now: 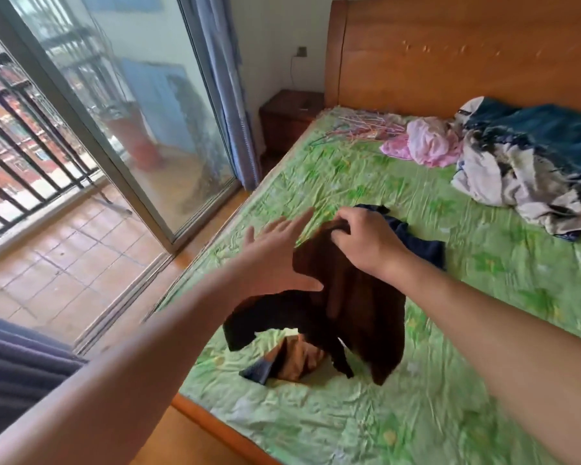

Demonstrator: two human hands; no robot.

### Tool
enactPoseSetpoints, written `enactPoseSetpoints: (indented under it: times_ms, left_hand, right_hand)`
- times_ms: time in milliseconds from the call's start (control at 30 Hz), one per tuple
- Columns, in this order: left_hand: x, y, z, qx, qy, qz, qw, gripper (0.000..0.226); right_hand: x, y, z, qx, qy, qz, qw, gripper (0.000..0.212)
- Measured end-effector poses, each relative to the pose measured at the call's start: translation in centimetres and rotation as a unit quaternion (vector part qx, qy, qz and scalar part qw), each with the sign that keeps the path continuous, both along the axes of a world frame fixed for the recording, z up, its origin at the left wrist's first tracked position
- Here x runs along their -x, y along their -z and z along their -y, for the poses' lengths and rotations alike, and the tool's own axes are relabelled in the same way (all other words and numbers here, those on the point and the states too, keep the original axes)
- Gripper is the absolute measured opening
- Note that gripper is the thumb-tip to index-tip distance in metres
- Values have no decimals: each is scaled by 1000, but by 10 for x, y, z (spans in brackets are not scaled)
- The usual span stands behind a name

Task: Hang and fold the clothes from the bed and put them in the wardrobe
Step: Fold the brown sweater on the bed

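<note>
My right hand (366,239) pinches the top edge of a dark brown garment (356,313), fingers curled into the cloth, and holds it up off the bed. My left hand (275,260) is spread wide just at nine o'clock of it, fingers straight, the thumb lying against the garment's left edge.

The brown garment hangs limp and creased, its lower flaps dangling above the sheet (the picture is blurred here, so I cannot tell what kind of garment it is). Right behind my right hand, at two o'clock, lies a dark navy garment (416,239), crumpled. Under the hanging cloth, at six o'clock, a tan garment (299,360) lies on the bed with a dark blue piece (259,369) beside it.

The bed's green sheet (467,330) is floral and heavily wrinkled. Far off at one o'clock sits a heap: a pink garment (426,140), a white-and-dark patterned one (517,176) and a teal one (550,129). Thin hangers (359,125) lie at twelve o'clock, near the wooden headboard (467,55). A dark nightstand (289,112) stands at eleven o'clock, a blue curtain (228,78) beside it. At ten o'clock, a sliding glass door (131,112) gives onto a tiled balcony (64,256) with a black railing (14,129).
</note>
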State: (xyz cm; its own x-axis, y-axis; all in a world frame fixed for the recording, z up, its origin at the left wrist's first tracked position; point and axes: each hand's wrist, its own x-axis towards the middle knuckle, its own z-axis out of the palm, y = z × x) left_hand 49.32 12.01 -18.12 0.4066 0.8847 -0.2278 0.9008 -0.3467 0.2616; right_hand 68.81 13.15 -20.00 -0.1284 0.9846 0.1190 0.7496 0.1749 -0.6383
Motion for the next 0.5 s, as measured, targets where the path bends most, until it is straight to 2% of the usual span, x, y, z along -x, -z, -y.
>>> enactPoseSetpoints:
  times_ms: [33,100,133,167,233,300,400,500]
  left_hand:
    - [-14,3,-2,-3,-1,60,998,104]
    - [-29,4,-8,-37,-23,162,986,60]
    - [-31,2,-11,-52,-38,185,981,39]
    - [-32,-1,-13,-60,-48,199,977,28]
    - [-32,-9,-12,-66,-46,225,971,26]
    - [-35,-18,-9,-76,-36,265,961,29]
    - [-30,-29,-3,-78,-51,316,944,30]
    - [-3,-28,-8,-69,-67,219,971,27]
  right_hand:
    - [3,-10,1,-9,-10,0,1000,12]
    - [-1,-22,2,-20,-8,-14,1000,16]
    - [-9,-24,3,-15,-6,-28,999,23]
    - [-20,-22,5,3,-8,-42,999,30]
    - [-42,-6,12,71,-20,-45,996,36]
    - [-54,21,25,124,-38,2,992,25]
    - [-59,55,34,119,6,-16,993,23]
    - [-54,42,24,78,50,-31,995,27]
